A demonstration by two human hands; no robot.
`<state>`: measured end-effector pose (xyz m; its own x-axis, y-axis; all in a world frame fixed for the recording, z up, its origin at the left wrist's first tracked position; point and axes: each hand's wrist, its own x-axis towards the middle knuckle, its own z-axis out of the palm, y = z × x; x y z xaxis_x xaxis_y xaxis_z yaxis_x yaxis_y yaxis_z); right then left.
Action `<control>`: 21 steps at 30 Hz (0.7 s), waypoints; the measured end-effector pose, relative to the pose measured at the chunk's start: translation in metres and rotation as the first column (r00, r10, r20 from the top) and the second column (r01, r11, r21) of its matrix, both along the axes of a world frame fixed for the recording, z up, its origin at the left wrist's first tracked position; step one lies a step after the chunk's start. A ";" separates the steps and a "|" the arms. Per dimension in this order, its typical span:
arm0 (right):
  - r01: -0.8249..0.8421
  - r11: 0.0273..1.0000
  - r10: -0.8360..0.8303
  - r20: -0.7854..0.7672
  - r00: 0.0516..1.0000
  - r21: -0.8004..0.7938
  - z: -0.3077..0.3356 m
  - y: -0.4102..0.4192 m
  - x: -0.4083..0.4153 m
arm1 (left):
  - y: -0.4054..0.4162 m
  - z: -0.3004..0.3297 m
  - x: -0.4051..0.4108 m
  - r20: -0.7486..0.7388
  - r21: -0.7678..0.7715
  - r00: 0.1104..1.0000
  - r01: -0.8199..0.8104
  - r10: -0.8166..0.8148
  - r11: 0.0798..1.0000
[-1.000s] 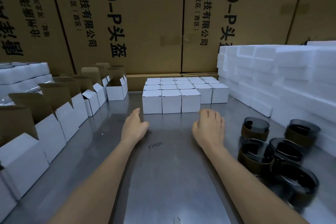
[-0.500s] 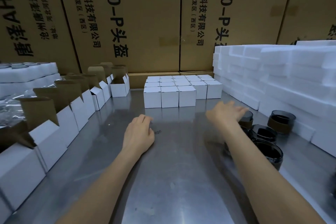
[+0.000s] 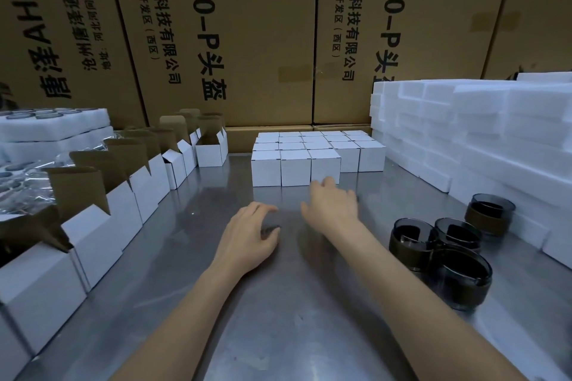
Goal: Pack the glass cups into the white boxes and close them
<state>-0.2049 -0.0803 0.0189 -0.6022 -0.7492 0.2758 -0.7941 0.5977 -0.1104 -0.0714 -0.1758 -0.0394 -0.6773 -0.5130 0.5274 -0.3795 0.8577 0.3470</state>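
Note:
Several dark smoked glass cups [image 3: 458, 278] stand on the metal table [image 3: 278, 318] at the right, one more glass cup [image 3: 490, 215] further back. A block of closed white boxes [image 3: 295, 165] sits at the back centre. Along the left edge runs a row of open white boxes [image 3: 102, 232] with brown flaps up. My left hand [image 3: 247, 238] hovers palm down over the table's middle, fingers apart and empty. My right hand [image 3: 332, 206] is beside it, just in front of the closed boxes, fingers spread, holding nothing.
White foam blocks [image 3: 483, 139] are stacked high along the right side. More foam and plastic wrap [image 3: 28, 170] lie at the far left. Large brown cartons [image 3: 247, 40] form a wall behind the table.
My right hand has swung from over the cups at the right back toward the table's middle, still empty. My left hand has barely moved.

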 end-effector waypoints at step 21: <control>-0.071 0.802 0.493 0.590 0.640 -0.593 -0.058 -0.008 0.012 | -0.001 0.005 0.000 -0.090 0.493 0.994 0.103 -0.067 0.864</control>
<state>-0.1932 -0.0885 -0.0390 -0.5429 -0.8046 0.2404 -0.4659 0.0504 -0.8834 -0.0712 -0.1765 -0.0348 -0.7024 -0.6610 0.2641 -0.2731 0.5929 0.7576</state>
